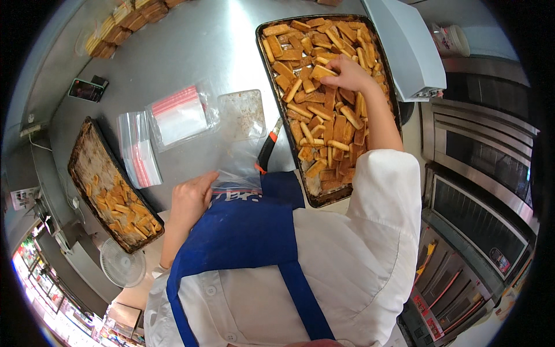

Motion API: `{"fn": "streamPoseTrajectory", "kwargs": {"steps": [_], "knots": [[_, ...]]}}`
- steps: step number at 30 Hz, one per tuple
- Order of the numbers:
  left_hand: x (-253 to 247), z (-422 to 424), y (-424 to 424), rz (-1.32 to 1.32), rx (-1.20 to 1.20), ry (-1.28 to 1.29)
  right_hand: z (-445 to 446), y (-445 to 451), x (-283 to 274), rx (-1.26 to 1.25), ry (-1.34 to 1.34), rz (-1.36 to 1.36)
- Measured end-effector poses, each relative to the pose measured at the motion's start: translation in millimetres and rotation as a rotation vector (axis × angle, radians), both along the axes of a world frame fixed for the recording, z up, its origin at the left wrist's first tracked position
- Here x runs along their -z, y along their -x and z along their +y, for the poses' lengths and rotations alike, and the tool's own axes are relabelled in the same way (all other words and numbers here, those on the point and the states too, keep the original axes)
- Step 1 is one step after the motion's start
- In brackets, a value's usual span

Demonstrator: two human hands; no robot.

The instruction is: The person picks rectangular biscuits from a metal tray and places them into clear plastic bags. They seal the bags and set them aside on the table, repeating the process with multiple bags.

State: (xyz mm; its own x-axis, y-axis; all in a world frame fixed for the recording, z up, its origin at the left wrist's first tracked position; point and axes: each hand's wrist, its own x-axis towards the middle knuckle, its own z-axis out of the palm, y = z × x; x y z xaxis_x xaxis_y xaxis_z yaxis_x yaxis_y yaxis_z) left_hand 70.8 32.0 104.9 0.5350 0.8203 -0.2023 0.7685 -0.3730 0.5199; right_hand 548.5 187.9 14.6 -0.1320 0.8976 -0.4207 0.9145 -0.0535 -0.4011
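A large dark baking tray (pixel 313 200) in front of me on the right is heaped with golden-brown baked strips (pixel 328 126). Over its middle, my right hand (pixel 350 74) pinches one thick baked strip (pixel 322 72) between thumb and fingers. Close to my body, my left hand (pixel 190 197) holds a clear zip bag (pixel 240 171) by its red-lined edge, in front of my blue apron (pixel 247 234). The far part of the bag lies towards a worn square metal plate (pixel 247 108); its contents are hard to make out.
Two stacks of red-striped zip bags (pixel 180 119) (pixel 138 149) lie on the metal table (pixel 182 52). A black-and-orange-handled tool (pixel 268 149) rests beside the large tray. Leftward are a second tray (pixel 93 152) with baked pieces, a phone (pixel 86 90) and a fan (pixel 122 262). Filled bags (pixel 125 21) line the back.
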Motion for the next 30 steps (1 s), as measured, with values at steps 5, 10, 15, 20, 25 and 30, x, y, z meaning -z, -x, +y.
{"fn": "streamPoseTrajectory", "kwargs": {"steps": [5,10,15,20,25,30], "knots": [[3,0,0,0.026,0.001,0.019,4,0,-5,0.069,0.02,0.076],[5,0,-2,0.032,0.005,0.021,6,-19,15,0.298,-0.038,0.374],[5,1,-7,0.034,-0.002,0.045,10,-36,25,0.348,-0.176,0.34],[6,-1,-11,0.027,0.015,0.038,8,-26,31,0.234,-0.392,-0.1],[3,-2,-11,0.032,0.023,0.034,4,-30,50,0.155,-0.563,-0.334],[3,-10,-10,0.043,0.035,0.014,15,-32,41,0.204,-0.23,-0.43]]}}
